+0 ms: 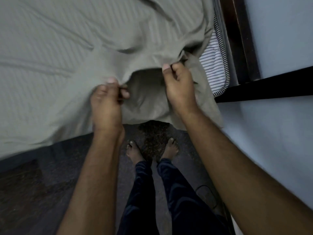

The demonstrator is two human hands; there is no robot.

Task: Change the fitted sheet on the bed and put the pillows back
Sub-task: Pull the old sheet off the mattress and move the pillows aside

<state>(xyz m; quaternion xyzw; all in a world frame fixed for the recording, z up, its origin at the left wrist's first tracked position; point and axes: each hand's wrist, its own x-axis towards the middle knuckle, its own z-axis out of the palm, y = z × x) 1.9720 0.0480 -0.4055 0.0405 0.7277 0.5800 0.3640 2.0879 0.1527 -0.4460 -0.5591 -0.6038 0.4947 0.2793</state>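
A grey-green fitted sheet (88, 48) with faint woven stripes lies spread and wrinkled over the bed. Its edge near the corner is lifted into an open pocket. My left hand (106, 102) pinches the sheet's hem on the left of that pocket. My right hand (179, 87) pinches the hem on the right. Beyond my right hand the striped mattress (214, 65) corner shows bare, with its piped edge uncovered. No pillows are in view.
A dark wooden bed frame (240, 39) runs along the mattress corner, next to a pale blue wall (279, 31). My bare feet (152, 148) stand on a dark speckled floor close to the bed. A dark slipper (206, 195) lies by my right leg.
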